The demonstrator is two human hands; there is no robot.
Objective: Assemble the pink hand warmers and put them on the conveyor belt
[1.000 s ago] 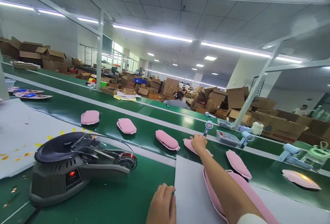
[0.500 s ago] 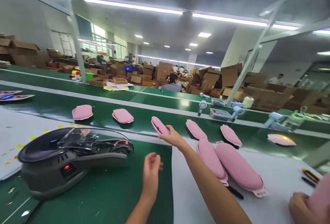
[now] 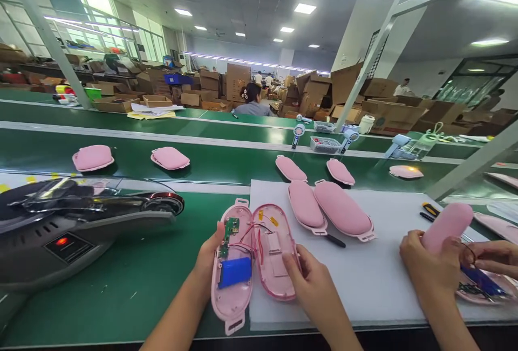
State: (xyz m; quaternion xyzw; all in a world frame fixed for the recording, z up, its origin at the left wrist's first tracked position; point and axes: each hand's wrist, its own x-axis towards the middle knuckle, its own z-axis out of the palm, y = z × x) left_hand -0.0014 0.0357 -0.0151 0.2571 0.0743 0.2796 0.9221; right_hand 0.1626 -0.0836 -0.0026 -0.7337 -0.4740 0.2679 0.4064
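An opened pink plastic case lies spread between my hands, its two oval halves joined by thin red wires. My left hand grips the left half by its outer edge; a green circuit board and a blue battery pack sit inside that half. My right hand holds the right half, thumb over its inner face, near bits of yellow tape. Two closed pink cases and a black pen lie just beyond, on the white sheet.
On my left stands a dark grey machine with a red lit switch. A co-worker's hands handle another pink case at the right. Several pink cases rest along the green belt. Blue handheld fans stand farther back.
My right hand has brought a pink case from the belt back towards me. Both hands now hold it, spread open with its insides showing. The view has shifted to the right.
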